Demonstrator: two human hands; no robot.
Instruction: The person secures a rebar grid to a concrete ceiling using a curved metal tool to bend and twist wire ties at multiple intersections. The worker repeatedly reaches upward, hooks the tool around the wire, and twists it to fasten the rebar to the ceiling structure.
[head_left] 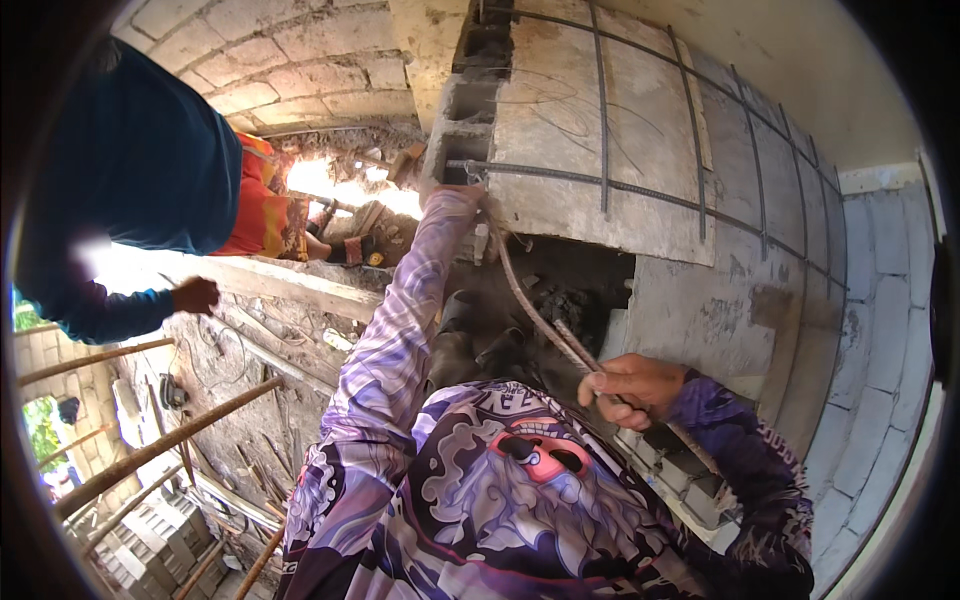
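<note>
My right hand (632,388) is closed around a ribbed steel rebar (680,437), whose end pokes out past my fingers. A long, curved brownish bar (525,295) runs from beside my left hand down toward my right hand. Stretched far forward, my left hand (463,197) is at the edge of the hollow concrete blocks, by the end of a horizontal rebar (540,172). Its fingers are mostly hidden, so its grip does not show. A rebar grid (603,120) lies across the grey slab (555,215).
At left, a person in a dark blue top (150,150) and orange shorts stands close, one hand (196,296) near my left arm. Rusty bars (170,445) slant across the lower left. Below lies debris-strewn ground (265,370). A block wall (880,330) rises at right.
</note>
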